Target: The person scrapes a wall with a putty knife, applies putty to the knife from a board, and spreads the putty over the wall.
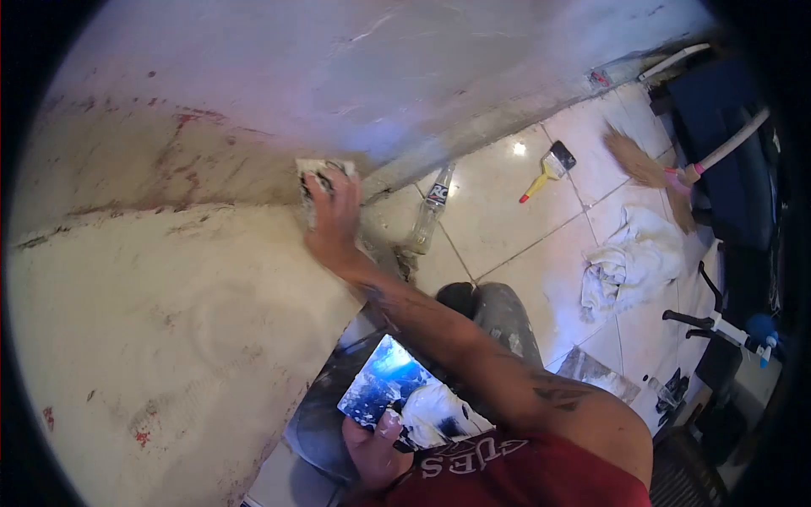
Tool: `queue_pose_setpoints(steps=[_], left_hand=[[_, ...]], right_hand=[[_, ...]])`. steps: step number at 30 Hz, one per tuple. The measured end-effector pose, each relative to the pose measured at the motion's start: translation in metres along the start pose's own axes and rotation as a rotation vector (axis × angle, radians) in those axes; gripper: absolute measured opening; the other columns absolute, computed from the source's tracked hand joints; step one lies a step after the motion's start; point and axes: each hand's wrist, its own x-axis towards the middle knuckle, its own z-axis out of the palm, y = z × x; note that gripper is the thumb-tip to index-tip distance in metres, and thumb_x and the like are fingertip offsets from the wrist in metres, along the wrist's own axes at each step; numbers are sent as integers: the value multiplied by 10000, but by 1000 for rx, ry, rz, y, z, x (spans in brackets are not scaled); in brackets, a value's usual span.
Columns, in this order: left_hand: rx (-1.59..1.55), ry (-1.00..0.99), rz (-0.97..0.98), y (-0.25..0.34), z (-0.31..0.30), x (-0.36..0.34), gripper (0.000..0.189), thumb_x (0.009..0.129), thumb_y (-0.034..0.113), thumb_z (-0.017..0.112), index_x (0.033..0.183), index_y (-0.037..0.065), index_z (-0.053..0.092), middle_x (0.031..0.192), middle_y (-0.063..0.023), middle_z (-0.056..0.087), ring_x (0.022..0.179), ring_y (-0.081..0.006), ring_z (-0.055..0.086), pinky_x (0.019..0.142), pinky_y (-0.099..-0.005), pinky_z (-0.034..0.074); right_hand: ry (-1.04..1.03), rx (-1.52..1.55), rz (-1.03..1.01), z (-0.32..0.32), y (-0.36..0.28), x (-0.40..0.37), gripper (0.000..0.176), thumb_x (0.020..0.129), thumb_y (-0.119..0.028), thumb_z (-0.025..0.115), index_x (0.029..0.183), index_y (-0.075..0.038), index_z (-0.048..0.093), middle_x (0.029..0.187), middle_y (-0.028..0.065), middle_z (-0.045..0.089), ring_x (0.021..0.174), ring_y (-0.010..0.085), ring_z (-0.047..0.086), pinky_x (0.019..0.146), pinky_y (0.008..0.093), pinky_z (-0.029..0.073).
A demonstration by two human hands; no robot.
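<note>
My right hand [336,220] reaches out with its fingers pressed over a flat, putty-smeared scraper blade [306,182]. The blade lies against the lower wall [253,160], close to the corner where wall and ledge meet. In my left hand [378,448], near my lap, is a flat metal plate [372,384], gripped at its edge with the thumb on top. A thick heap of white putty [435,414] sits on that plate. My right forearm crosses above the plate.
On the tiled floor lie a glass bottle [431,211], a yellow-handled paintbrush [547,171] and a crumpled white cloth [634,258]. A broom [638,158] and dark furniture [735,152] stand at the right. A pale ledge [186,313] runs along the left.
</note>
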Motion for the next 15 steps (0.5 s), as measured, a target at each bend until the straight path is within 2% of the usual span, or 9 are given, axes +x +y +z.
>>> queue_pose_setpoints(steps=[2, 4, 6, 8, 11, 13, 15], left_hand=[[-5, -53, -30, 0, -7, 0, 397, 786, -16, 581, 1168, -60, 482, 1069, -150, 592, 976, -244, 588, 877, -397, 462], [-42, -65, -8, -2, -7, 0, 392, 795, -22, 578, 1173, -62, 480, 1079, -152, 590, 984, -245, 586, 881, -399, 461], [-82, -71, -49, 2, -4, 0, 393, 795, -21, 579, 1173, -62, 480, 1078, -154, 591, 983, -246, 587, 880, -401, 462], [-83, -82, -82, 3, -5, 1, 393, 796, -18, 580, 1174, -63, 479, 1078, -156, 591, 983, -248, 587, 879, -404, 463], [-55, -76, -74, 2, -7, 1, 395, 799, -7, 580, 1176, -63, 476, 1079, -160, 590, 984, -252, 587, 879, -406, 464], [-68, -64, -46, 2, -1, 0, 397, 800, 2, 580, 1177, -63, 475, 1080, -160, 588, 985, -253, 587, 880, -404, 463], [-70, -74, -39, 0, -4, 1, 395, 801, -5, 574, 1179, -61, 473, 1080, -159, 588, 984, -253, 587, 879, -405, 464]], right_hand=[[18, 23, 159, -12, 19, -16, 587, 704, 77, 464, 1283, 35, 377, 1277, 214, 359, 1199, 381, 354, 1029, 518, 229], [365, 244, 262, -37, 45, 4, 570, 733, 88, 403, 1297, 22, 345, 1311, 206, 345, 1215, 334, 354, 1058, 446, 221], [482, 218, 681, -77, 65, 53, 581, 743, 86, 384, 1316, 15, 310, 1300, 187, 360, 1227, 311, 352, 1064, 375, 225], [564, 273, 654, -95, 89, 88, 552, 768, 79, 423, 1307, 21, 315, 1288, 179, 355, 1230, 299, 363, 1053, 356, 255], [477, 225, 640, -78, 75, 115, 626, 704, 142, 466, 1298, -3, 332, 1216, 195, 356, 1178, 346, 389, 986, 425, 328], [378, 53, 624, -60, 33, 111, 553, 754, 99, 513, 1275, 18, 349, 1233, 187, 339, 1165, 302, 418, 1022, 347, 307], [310, 127, 580, -45, -11, 103, 608, 705, 120, 516, 1282, 29, 348, 1196, 201, 349, 1122, 350, 427, 1012, 404, 312]])
